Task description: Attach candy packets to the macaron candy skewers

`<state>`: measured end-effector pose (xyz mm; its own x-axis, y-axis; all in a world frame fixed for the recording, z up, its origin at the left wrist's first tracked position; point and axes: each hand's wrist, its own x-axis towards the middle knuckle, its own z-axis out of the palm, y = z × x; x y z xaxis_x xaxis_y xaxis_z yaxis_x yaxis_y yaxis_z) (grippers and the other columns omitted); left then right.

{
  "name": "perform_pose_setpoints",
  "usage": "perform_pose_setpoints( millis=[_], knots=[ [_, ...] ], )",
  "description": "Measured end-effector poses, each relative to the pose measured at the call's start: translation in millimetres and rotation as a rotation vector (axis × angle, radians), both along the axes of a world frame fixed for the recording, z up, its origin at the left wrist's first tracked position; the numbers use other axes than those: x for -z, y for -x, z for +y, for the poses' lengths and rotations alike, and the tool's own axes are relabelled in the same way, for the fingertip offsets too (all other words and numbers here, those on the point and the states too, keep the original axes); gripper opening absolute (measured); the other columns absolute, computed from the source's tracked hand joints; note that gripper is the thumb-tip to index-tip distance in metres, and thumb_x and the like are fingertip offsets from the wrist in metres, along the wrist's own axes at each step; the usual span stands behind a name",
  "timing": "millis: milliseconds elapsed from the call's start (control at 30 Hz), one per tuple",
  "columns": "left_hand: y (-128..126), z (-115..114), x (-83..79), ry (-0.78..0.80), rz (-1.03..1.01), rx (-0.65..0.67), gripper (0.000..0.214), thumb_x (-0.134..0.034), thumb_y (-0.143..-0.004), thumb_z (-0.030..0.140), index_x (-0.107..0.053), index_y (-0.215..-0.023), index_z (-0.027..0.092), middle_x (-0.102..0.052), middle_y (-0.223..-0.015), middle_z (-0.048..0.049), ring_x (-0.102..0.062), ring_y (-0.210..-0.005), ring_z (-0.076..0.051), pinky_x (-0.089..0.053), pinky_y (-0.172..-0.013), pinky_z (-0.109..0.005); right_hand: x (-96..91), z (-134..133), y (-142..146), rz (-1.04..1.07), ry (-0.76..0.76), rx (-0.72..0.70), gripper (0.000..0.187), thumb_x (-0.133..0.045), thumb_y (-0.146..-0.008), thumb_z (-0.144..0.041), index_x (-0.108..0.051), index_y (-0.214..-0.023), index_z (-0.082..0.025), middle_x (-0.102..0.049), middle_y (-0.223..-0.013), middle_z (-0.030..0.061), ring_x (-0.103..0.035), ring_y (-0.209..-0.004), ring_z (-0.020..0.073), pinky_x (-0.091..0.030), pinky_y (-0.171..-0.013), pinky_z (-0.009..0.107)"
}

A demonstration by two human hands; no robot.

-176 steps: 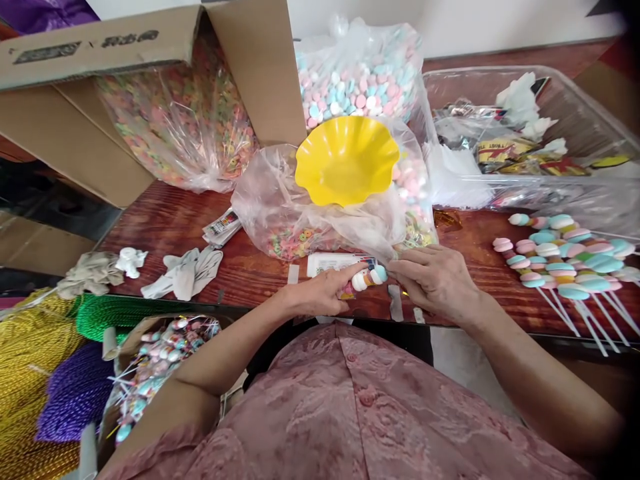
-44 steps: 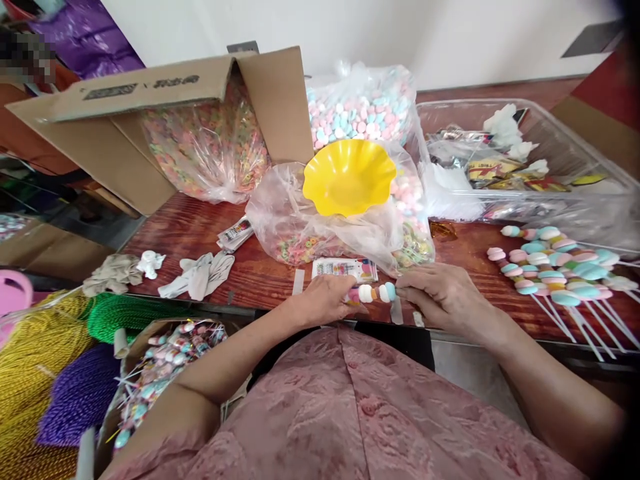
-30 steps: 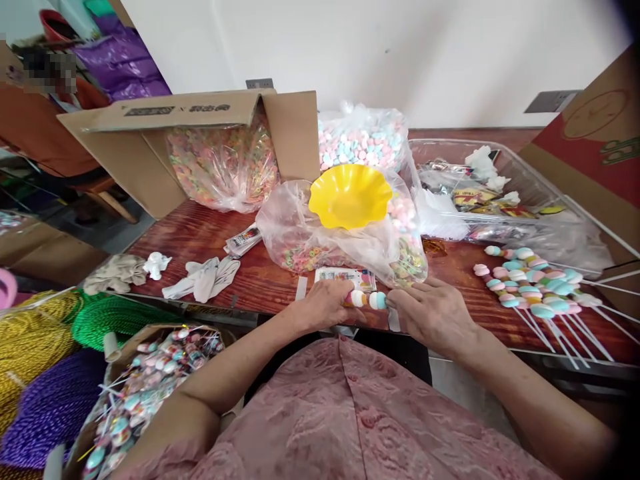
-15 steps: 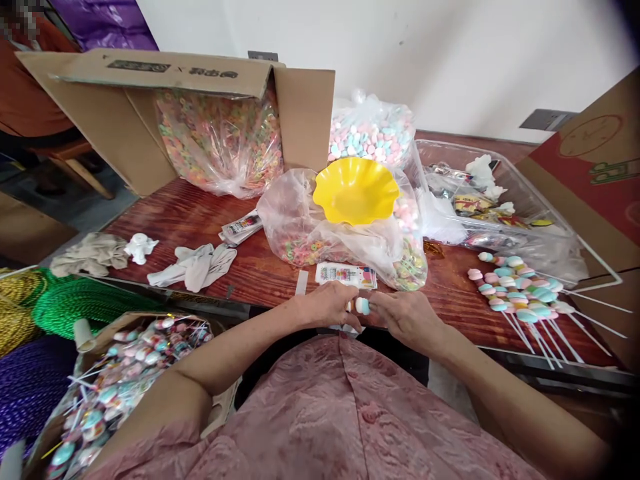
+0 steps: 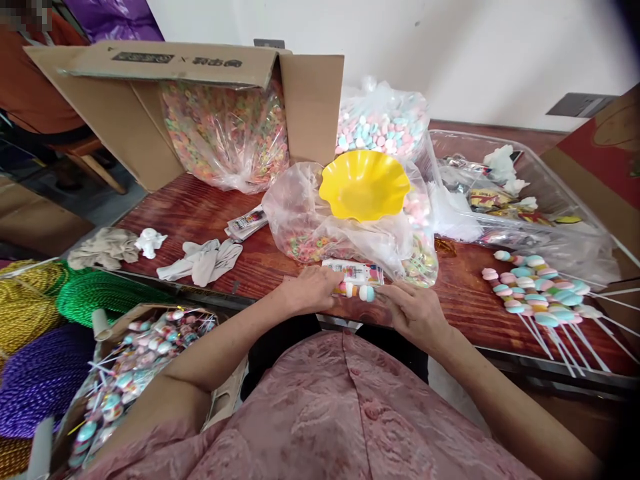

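Head view: left hand point(image 5: 311, 291) is gripping a candy skewer point(image 5: 357, 291), fingers curled closed; right hand point(image 5: 416, 312) is presenting half-curled fingers beside its blue end, grasp indeterminable.

Soft, bright light washes the wall point(image 5: 370, 33), faintly shadowed between one and two o'clock. The yellow bowl point(image 5: 364, 190) gleams; dark blur fills the corners at two and four o'clock.

This looks like a small sweets workshop, with bulk candy bags point(image 5: 230, 133) and a cardboard box point(image 5: 315, 100) along the far side of a wooden counter point(image 5: 465, 283) and marshmallow sticks point(image 5: 540, 297) laid out at its right. A carton point(image 5: 100, 330) of similar sticks and bundles of coloured cord point(image 5: 43, 380) stand near left; another person point(image 5: 37, 87) sits far left
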<state>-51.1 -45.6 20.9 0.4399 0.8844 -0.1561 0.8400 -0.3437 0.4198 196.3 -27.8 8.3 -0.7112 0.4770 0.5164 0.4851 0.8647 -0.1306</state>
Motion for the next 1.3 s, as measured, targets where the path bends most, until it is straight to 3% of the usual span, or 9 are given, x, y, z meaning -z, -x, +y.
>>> perform_pose_setpoints(
  millis=[233,367,567,767,867,933,1033,1167,1300],
  knots=[
    [-10.1,10.2,9.9,0.260,-0.391,0.108,0.024,-0.074,-0.074,0.034,-0.069,-0.091,0.018,-0.069,-0.081,0.0020,-0.063,-0.080,-0.017,-0.044,-0.071,-0.023,12.2,8.4,-5.5,0.004,-0.067,-0.108,0.021,-0.045,-0.090,-0.006,-0.062,-0.093,-0.018,-0.064,-0.086,0.0065,-0.057,-0.073,0.0141,-0.044,-0.061,0.025],
    [-19.7,9.4,10.2,0.165,-0.236,0.077,0.024,-0.071,-0.075,0.032,-0.068,-0.095,0.018,-0.071,-0.086,-0.0024,-0.065,-0.085,-0.022,-0.046,-0.074,-0.027,14.9,15.7,-8.2,-0.156,-0.068,-0.046,0.020,-0.045,-0.089,-0.008,-0.062,-0.086,-0.017,-0.063,-0.081,0.0052,-0.052,-0.064,0.0128,-0.034,-0.056,0.027],
    [-30.9,4.9,15.5,-0.038,0.135,0.114,0.026,-0.053,-0.085,0.021,-0.059,-0.110,0.016,-0.071,-0.098,-0.0118,-0.068,-0.091,-0.029,-0.048,-0.074,-0.035,19.5,13.6,0.6,-0.269,0.304,-0.006,0.024,-0.042,-0.094,-0.017,-0.058,-0.076,-0.018,-0.064,-0.070,0.0039,-0.054,-0.061,0.0133,-0.033,-0.059,0.027],
    [-30.4,1.2,-2.9,-0.207,0.157,0.206,0.049,-0.058,-0.082,0.013,-0.051,-0.130,0.012,-0.069,-0.108,-0.0159,-0.065,-0.100,-0.032,-0.050,-0.083,-0.043,34.6,6.9,10.8,0.044,0.484,0.017,0.022,-0.047,-0.094,-0.022,-0.063,-0.079,-0.019,-0.069,-0.074,0.0034,-0.061,-0.066,0.0151,-0.042,-0.063,0.026],
    [-18.1,-12.3,-25.8,-0.470,-0.163,0.107,0.045,-0.065,-0.083,0.018,-0.057,-0.126,0.019,-0.066,-0.118,-0.0146,-0.061,-0.109,-0.029,-0.048,-0.091,-0.044,36.8,8.5,4.6,0.365,0.422,0.161,0.014,-0.053,-0.093,-0.021,-0.065,-0.086,-0.019,-0.069,-0.074,0.0009,-0.062,-0.064,0.0130,-0.046,-0.061,0.024],
    [-12.1,-20.3,-31.1,-0.493,-0.526,-0.033,0.021,-0.068,-0.084,0.025,-0.067,-0.105,0.020,-0.070,-0.099,-0.0084,-0.064,-0.094,-0.022,-0.050,-0.085,-0.037,34.1,10.3,0.2,0.520,0.316,0.266,0.009,-0.057,-0.091,-0.019,-0.064,-0.085,-0.019,-0.067,-0.071,-0.0005,-0.061,-0.060,0.0117,-0.045,-0.057,0.022],
    [-16.0,-15.9,-21.4,-0.092,-1.091,-0.272,0.027,-0.081,-0.073,0.033,-0.069,-0.094,0.021,-0.067,-0.074,-0.0006,-0.062,-0.069,-0.014,-0.049,-0.069,-0.029,28.5,13.0,1.8,0.601,0.108,0.291,0.007,-0.059,-0.090,-0.015,-0.064,-0.090,-0.020,-0.067,-0.075,0.0004,-0.063,-0.064,0.0125,-0.047,-0.060,0.023],
    [-35.7,15.2,-14.1,0.260,-1.689,-0.377,0.049,-0.092,-0.054,0.043,-0.067,-0.091,0.021,-0.069,-0.087,-0.0013,-0.067,-0.083,-0.018,-0.052,-0.078,-0.032,26.1,14.5,20.2,0.516,-0.077,0.225,0.013,-0.059,-0.089,-0.012,-0.065,-0.096,-0.020,-0.067,-0.075,0.0024,-0.061,-0.065,0.0134,-0.046,-0.060,0.024],
    [-41.3,41.5,-24.4,0.303,-1.906,-0.342,0.042,-0.075,-0.074,0.058,-0.062,-0.077,0.018,-0.065,-0.072,-0.0017,-0.069,-0.080,-0.022,-0.053,-0.079,-0.038,22.8,13.1,37.3,0.612,0.188,0.164,0.008,-0.058,-0.089,-0.019,-0.066,-0.089,-0.019,-0.065,-0.071,0.0035,-0.057,-0.063,0.0138,-0.043,-0.058,0.026]
  ],
)
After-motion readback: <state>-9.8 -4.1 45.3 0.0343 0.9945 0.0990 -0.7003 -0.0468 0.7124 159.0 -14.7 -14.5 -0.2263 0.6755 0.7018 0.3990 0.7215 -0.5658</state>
